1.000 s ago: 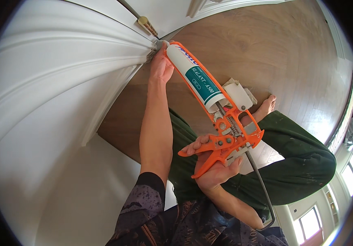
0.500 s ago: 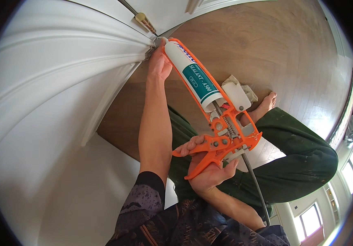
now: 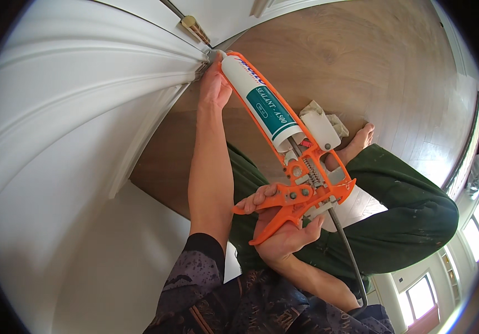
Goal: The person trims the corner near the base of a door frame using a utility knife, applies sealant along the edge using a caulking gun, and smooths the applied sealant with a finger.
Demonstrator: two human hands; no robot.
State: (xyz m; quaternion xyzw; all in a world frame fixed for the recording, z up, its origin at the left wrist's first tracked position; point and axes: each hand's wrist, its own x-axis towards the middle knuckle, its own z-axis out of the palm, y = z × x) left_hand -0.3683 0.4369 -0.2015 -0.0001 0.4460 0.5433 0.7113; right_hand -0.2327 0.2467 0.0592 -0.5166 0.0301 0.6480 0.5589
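An orange caulking gun (image 3: 323,181) slants across the view, loaded with a white and green sealant tube (image 3: 273,106). Around its handle and trigger my right hand (image 3: 281,231) is closed, with the thumb apart from the grip. My left hand (image 3: 215,86) supports the front end of the gun from beneath, its fingers partly hidden behind the tube. The tube's pale nozzle (image 3: 218,53) points at the corner where the white door frame (image 3: 156,58) meets the door's lower edge. From the gun's back, a bent metal rod (image 3: 350,250) reaches toward my right forearm.
A brass door bolt (image 3: 196,26) is on the white door beyond the nozzle. On the wooden floor (image 3: 328,50), a crumpled beige cloth (image 3: 334,125) lies beside my bare foot (image 3: 359,145). My bent leg in green trousers (image 3: 412,217) is at right. A white wall (image 3: 94,250) stands at left.
The nozzle and the front of the caulking gun have shifted very slightly left along the frame. Both hands keep their hold.
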